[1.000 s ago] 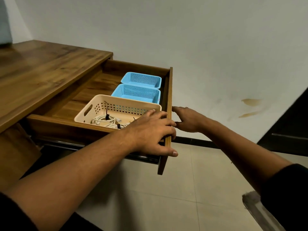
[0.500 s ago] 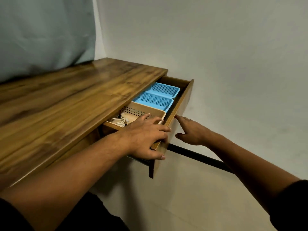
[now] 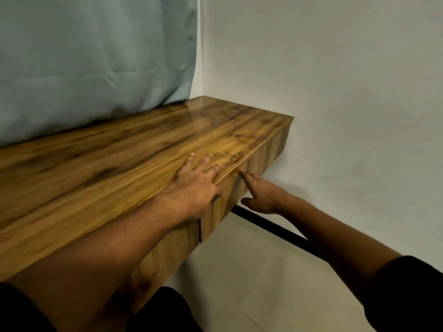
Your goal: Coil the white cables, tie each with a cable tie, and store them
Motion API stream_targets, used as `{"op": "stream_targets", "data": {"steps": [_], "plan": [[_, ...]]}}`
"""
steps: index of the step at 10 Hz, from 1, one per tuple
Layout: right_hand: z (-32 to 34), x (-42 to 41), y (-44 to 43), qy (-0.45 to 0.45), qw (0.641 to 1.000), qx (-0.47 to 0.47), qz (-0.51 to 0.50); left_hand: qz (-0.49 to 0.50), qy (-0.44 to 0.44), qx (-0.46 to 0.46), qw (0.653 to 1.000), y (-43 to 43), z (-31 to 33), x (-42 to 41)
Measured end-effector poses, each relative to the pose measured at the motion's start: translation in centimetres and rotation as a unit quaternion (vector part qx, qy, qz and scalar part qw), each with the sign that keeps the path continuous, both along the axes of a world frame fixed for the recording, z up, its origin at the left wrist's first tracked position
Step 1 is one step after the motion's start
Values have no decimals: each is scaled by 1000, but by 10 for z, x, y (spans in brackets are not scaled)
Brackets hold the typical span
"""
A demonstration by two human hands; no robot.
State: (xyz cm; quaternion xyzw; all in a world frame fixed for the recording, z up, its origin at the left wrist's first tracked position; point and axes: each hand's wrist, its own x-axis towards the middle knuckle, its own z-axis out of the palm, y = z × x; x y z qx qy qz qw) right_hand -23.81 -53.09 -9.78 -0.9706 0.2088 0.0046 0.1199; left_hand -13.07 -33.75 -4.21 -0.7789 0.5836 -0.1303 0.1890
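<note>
The wooden drawer (image 3: 254, 164) sits flush under the desk top (image 3: 119, 159), so the white cables and the baskets inside are hidden. My left hand (image 3: 196, 180) lies flat on the desk's front edge with straight, spread fingers and its thumb down over the drawer front. My right hand (image 3: 261, 195) is just right of it, its index finger stretched out and touching the top of the drawer front, the other fingers loosely curled and holding nothing.
A pale blue curtain (image 3: 96, 63) hangs behind the desk on the left. A white wall (image 3: 347, 116) closes off the desk's right end. A black baseboard strip (image 3: 275, 226) runs along the wall foot, above the pale floor (image 3: 251, 283).
The drawer went from wide open to half in to fully shut, hiding the baskets and cables. My left hand let go of the drawer front and now lies flat on the desk top.
</note>
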Motion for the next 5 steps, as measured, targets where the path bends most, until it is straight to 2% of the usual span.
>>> {"op": "stream_targets", "data": {"steps": [2,3,4,5], "plan": [[-3,10,2,24,1000,4,-12,45,7,-2,999,-9,-9,-8],[12,8,2,36,999,-6,-13,28,29,-21,999,-4,-8,-8],[41,9,6,19,999,-35,20,10,119,-83,989,19,0,0],[85,19,18,-15,993,-109,47,37,165,-142,975,45,27,19]]}}
